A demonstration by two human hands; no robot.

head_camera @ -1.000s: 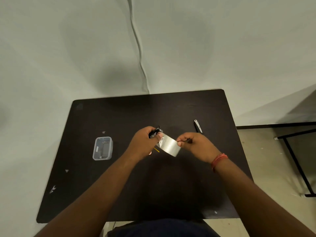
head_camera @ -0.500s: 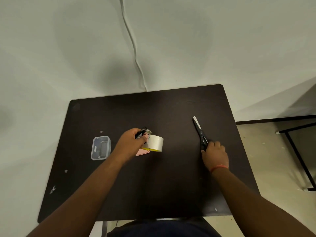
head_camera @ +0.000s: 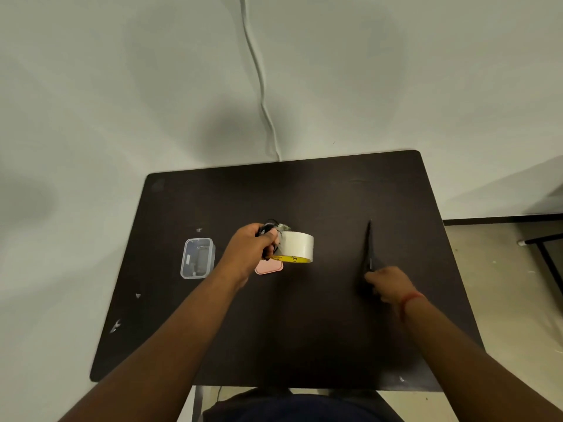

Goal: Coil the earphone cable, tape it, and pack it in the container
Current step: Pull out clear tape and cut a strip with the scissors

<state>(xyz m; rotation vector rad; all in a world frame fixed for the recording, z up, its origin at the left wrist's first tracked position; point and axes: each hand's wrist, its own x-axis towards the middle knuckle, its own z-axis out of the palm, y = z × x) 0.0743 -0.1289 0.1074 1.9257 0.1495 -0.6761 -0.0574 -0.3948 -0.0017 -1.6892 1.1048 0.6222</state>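
Note:
My left hand [head_camera: 253, 248] is closed around the coiled black earphone cable [head_camera: 268, 228], with a bit of clear tape stuck at the coil. The white tape roll [head_camera: 297, 247] with a yellow core hangs against that hand, over the dark table [head_camera: 304, 330]. My right hand [head_camera: 388, 283] grips the handles of the black scissors [head_camera: 369, 248], whose blades point away from me. A clear plastic container [head_camera: 197, 257] stands open to the left of my left hand. Its pink lid [head_camera: 268, 267] lies just under my left hand.
A white cable [head_camera: 262, 86] runs down the wall behind the table. Small scraps of tape [head_camera: 115, 325] lie near the left edge. A black metal frame [head_camera: 545, 248] stands on the floor at the right.
My right hand let go of the tape strip, moved right to the scissors and closed on their handles. The tape roll now hangs from my left hand, which stayed in place with the cable.

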